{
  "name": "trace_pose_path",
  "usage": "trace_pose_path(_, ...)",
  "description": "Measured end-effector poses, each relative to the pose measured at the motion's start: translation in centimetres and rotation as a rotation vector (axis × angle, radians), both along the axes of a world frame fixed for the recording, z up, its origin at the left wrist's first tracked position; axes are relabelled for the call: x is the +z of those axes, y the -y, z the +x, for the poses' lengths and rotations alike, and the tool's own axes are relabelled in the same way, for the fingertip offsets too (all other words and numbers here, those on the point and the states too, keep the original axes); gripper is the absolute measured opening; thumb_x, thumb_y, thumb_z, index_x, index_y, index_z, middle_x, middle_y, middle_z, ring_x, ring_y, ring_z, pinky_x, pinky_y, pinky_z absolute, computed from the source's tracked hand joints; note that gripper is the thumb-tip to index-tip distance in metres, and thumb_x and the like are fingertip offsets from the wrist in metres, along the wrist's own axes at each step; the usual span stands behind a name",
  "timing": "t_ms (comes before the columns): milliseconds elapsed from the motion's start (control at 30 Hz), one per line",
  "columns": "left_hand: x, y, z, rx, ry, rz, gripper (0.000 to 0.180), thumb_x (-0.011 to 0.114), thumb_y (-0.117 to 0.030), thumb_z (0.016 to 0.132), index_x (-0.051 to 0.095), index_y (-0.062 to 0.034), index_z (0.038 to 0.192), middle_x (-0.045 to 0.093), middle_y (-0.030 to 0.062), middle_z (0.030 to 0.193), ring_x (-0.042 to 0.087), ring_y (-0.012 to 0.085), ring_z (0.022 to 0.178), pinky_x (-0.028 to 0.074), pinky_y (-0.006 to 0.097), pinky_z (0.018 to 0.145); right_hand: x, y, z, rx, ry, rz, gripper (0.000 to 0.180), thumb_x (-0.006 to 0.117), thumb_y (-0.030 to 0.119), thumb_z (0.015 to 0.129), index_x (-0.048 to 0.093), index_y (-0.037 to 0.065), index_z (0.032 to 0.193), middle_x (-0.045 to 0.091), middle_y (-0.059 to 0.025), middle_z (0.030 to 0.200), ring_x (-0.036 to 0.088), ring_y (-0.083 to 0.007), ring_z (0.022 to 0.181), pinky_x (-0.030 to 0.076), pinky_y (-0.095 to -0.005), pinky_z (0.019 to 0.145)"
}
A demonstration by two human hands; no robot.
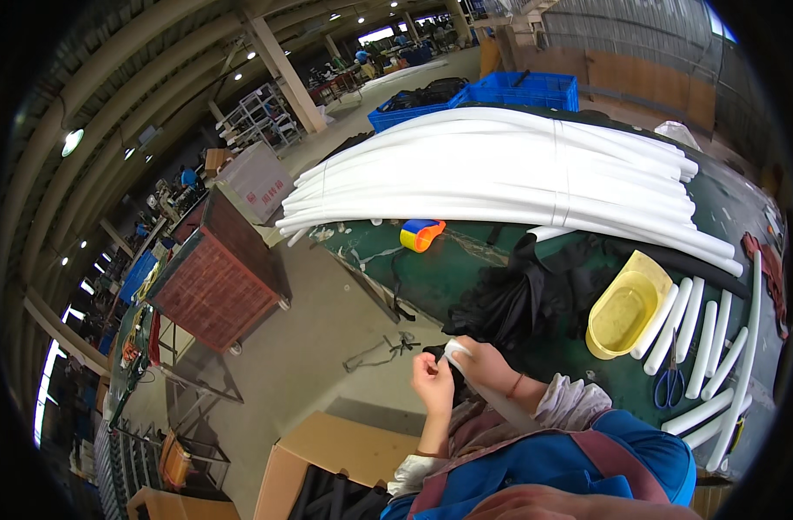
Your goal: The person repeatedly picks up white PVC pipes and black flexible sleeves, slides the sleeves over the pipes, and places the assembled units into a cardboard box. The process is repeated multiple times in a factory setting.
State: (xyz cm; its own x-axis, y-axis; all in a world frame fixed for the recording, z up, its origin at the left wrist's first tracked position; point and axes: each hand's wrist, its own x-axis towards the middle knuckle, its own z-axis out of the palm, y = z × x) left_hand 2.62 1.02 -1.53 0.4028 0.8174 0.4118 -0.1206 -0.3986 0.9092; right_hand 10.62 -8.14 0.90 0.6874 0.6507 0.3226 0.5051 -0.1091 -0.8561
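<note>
In front of my body, my right hand (487, 364) is wrapped round a white foam tube (454, 347), whose paler length slants back toward my chest. Close beside it on the left, my left hand (433, 386) is closed, fingertips pinched near the tube's end. A bit of black fabric (434, 351) shows at those fingertips; how much of it they grip is partly hidden. Just beyond my hands, a heap of black fabric (535, 290) lies on the green table (362, 251). Short white foam tubes (674, 325) lie to the right, with dark-handled scissors (669, 381) among them.
A large bundle of long white tubes (492, 165) spans the table. A yellow basin (626, 303) and an orange-and-blue tape dispenser (420, 235) stand nearer. Blue crates (526, 89) are behind. Below left is a cardboard box (349, 446) holding black pieces; a reddish-brown cabinet (218, 277) stands farther left.
</note>
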Motion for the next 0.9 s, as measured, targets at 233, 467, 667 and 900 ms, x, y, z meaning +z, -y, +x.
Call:
trace_pose_path(233, 0.8, 0.3, -1.6, 0.068, -0.229, 0.325, 0.01, 0.059, -0.002, 0.075, 0.05, -0.003, 0.076, 0.046, 0.0042, 0.053, 0.045, 0.01, 0.047, 0.039, 0.027, 0.046, -0.5, 1.0, -1.3, 0.206, 0.388, -0.383, 0.016, 0.046, 0.02, 0.09, 0.054, 0.006, 0.087, 0.061, -0.016, 0.065, 0.059, -0.0352, 0.058, 0.045, -0.0441, 0.05)
trace_pose_path(467, 1.2, 0.2, -2.4, -0.011, -0.264, 0.311, 0.01, 0.064, 0.001, 0.073, 0.056, -0.0028, 0.079, 0.048, 0.0023, 0.055, 0.045, 0.0092, 0.047, 0.039, 0.025, 0.046, -0.1, 1.6, -2.5, 0.259, 0.266, -0.379, 0.021, 0.051, 0.02, 0.086, 0.05, 0.002, 0.095, 0.062, -0.0186, 0.069, 0.062, -0.0374, 0.064, 0.047, -0.0459, 0.056)
trace_pose_path(667, 3.0, 1.1, -2.7, -0.16, -0.106, 0.311, 0.011, 0.064, 0.004, 0.077, 0.062, 0.0003, 0.087, 0.052, 0.0036, 0.07, 0.048, 0.0091, 0.061, 0.04, 0.022, 0.054, 0.9, 1.6, -1.5, 0.25, 0.0, 0.052, 0.028, 0.059, 0.02, 0.083, 0.051, -0.004, 0.096, 0.06, -0.0267, 0.081, 0.06, -0.0407, 0.079, 0.047, -0.0421, 0.064)
trace_pose_path(900, 4.2, 1.1, -2.7, -0.212, -0.011, 0.307, 0.013, 0.066, 0.0, 0.08, 0.067, 0.0004, 0.093, 0.053, 0.004, 0.074, 0.048, 0.0105, 0.065, 0.039, 0.022, 0.059, 2.0, 1.5, -0.2, 0.276, -0.221, -0.018, 0.026, 0.061, 0.021, 0.083, 0.051, -0.002, 0.087, 0.057, -0.0158, 0.077, 0.055, -0.02, 0.072, 0.044, -0.0341, 0.061)
